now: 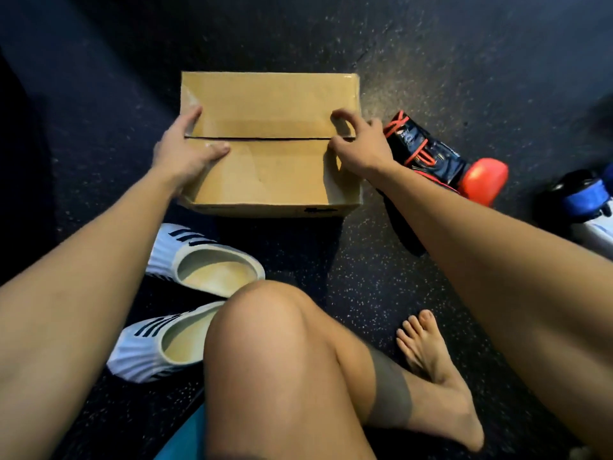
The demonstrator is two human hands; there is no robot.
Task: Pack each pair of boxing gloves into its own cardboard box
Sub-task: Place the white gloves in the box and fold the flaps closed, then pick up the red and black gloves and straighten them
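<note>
The cardboard box (270, 94) sits on the dark speckled floor (431, 61) straight in front of the seated person, its two top flaps folded down so their edges meet in a thin dark seam (258, 138) running from side to side. The left hand (185, 147) lies spread over the left end of that seam, fingers straight, thumb on the near flap and the other fingers reaching onto the far flap at the box's left edge. The right hand (360, 144) is at the right end of the seam with its fingers curled, thumb tip at the gap and forefinger bent onto the far flap; I cannot tell whether it pinches a flap edge or only presses. Just beside the box's right edge, partly behind the right forearm, lies a black and red boxing glove (431, 157), and well off at the picture's right border is a blue, white and black glove (587, 207). Bare floor shows beyond the far edge and off the left side of the box. Nearer in, the room is tighter: two white slippers (205, 260) lie just below the box's near left corner, next to a raised knee (275, 327) and a bare foot (438, 370).
</note>
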